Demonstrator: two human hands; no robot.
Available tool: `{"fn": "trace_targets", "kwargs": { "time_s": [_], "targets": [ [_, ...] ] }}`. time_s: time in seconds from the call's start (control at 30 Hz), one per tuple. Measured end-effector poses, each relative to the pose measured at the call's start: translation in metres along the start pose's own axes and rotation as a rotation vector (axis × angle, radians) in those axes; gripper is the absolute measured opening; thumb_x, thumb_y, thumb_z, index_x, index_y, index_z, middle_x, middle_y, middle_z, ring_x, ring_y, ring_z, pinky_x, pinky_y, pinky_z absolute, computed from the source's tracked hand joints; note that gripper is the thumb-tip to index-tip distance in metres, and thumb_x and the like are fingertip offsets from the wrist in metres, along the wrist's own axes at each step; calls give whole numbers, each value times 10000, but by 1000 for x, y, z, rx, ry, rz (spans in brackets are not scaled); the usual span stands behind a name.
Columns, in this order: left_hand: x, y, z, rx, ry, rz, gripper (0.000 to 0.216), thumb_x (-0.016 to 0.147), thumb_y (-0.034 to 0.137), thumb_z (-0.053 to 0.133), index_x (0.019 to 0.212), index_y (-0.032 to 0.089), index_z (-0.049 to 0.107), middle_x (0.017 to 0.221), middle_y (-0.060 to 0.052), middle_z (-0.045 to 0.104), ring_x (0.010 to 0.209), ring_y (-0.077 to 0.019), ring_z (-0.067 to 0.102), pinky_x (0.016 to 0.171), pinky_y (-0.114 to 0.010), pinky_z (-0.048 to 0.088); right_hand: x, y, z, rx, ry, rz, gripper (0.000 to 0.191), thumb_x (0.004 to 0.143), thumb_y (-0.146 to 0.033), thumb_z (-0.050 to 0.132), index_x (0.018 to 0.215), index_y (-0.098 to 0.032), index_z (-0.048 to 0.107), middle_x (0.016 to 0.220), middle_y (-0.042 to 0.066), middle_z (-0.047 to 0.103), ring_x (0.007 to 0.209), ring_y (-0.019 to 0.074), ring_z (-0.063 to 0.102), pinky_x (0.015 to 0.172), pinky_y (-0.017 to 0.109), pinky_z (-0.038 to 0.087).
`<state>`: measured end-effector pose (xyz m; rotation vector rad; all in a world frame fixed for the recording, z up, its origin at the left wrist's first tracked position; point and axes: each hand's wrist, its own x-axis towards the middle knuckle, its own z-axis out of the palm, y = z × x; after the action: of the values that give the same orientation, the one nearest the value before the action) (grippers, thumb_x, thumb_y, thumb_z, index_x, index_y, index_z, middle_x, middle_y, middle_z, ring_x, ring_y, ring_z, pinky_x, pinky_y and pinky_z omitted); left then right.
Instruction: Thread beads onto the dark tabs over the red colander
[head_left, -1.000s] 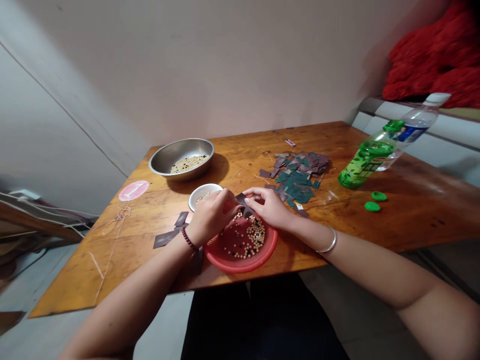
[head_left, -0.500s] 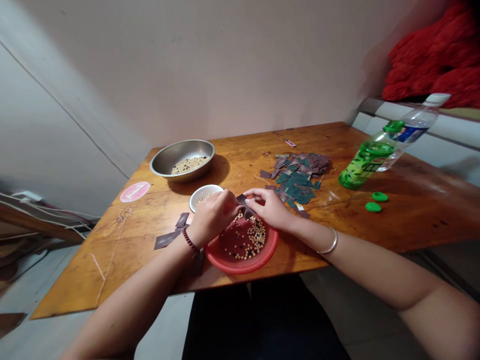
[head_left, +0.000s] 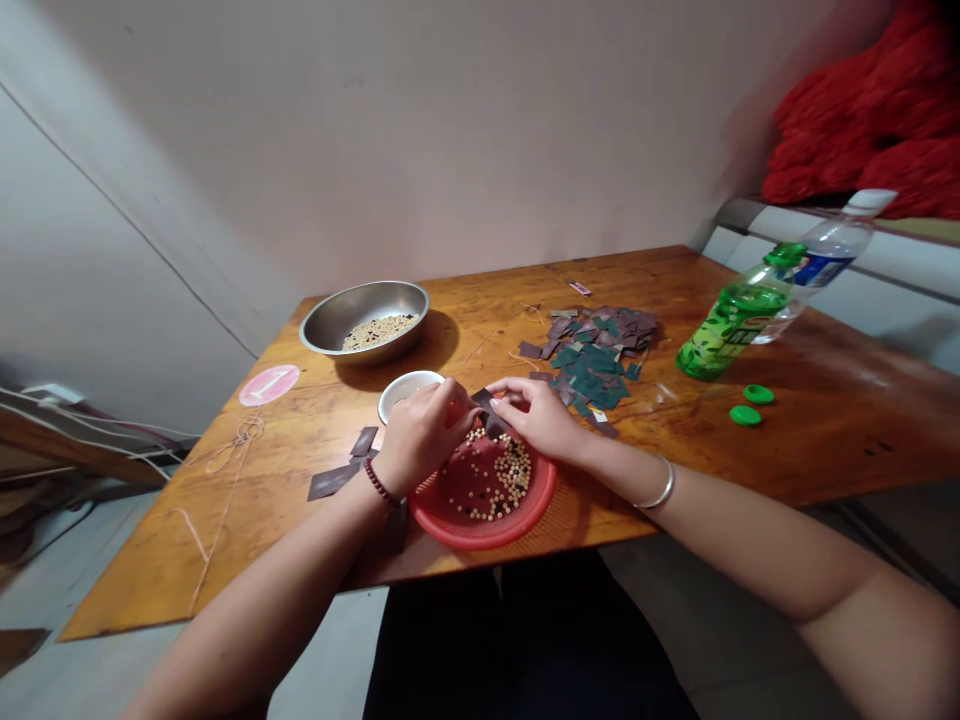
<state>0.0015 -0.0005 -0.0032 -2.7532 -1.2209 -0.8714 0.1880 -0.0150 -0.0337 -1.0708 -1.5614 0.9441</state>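
Observation:
Both hands meet over the far rim of a red plastic basket (head_left: 480, 528) that holds pale and dark beads (head_left: 504, 478). My left hand (head_left: 421, 432) is closed in a pinch on one end of a small dark card piece (head_left: 487, 408). My right hand (head_left: 537, 414) is closed in a pinch on the card's other end. A small white bowl (head_left: 403, 386) of beads stands just behind my left hand. A dark bead bracelet circles my left wrist and a silver bangle my right.
A steel bowl (head_left: 365, 318) of pale beads stands at the back left of the wooden table (head_left: 825, 420). A heap of green and purple card pieces (head_left: 596, 350) lies right of centre. A green bottle (head_left: 731, 322), a clear bottle (head_left: 829, 250) and two green caps (head_left: 751, 404) are at right. String (head_left: 232, 450) and loose dark cards (head_left: 341, 468) lie left.

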Motion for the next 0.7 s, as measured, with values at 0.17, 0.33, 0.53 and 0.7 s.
{"fn": "trace_targets", "kwargs": {
  "time_s": [0.17, 0.33, 0.53, 0.7],
  "targets": [
    [0, 0, 0, 10, 3, 23, 173, 839, 347, 569, 811, 184, 521, 785, -20, 622, 662, -113, 535, 596, -227, 389, 0, 0, 0, 15, -11, 6, 191, 814, -203, 541, 967, -133, 630, 878, 78, 707, 751, 152, 670, 711, 287, 531],
    [0, 0, 0, 10, 17, 8, 160, 833, 334, 578, 815, 187, 518, 776, -9, 622, 661, -109, 533, 595, -224, 387, 0, 0, 0, 12, 3, -4, 188, 809, -192, 544, 964, -138, 635, 871, 68, 709, 755, 148, 671, 713, 280, 530],
    [0, 0, 1, 28, -13, 11, 188, 832, 363, 575, 805, 186, 515, 779, -21, 626, 660, -113, 541, 585, -225, 387, 0, -2, 0, 4, 5, 4, 189, 807, -194, 547, 965, -139, 635, 871, 70, 712, 750, 149, 671, 706, 280, 531],
    [-1, 1, 1, 46, -18, 19, 189, 822, 368, 588, 809, 190, 525, 767, -17, 625, 659, -116, 548, 571, -226, 376, 0, -1, 0, 1, -12, 6, 189, 810, -195, 542, 964, -142, 638, 869, 68, 710, 752, 150, 670, 715, 284, 532]
  ]
}}
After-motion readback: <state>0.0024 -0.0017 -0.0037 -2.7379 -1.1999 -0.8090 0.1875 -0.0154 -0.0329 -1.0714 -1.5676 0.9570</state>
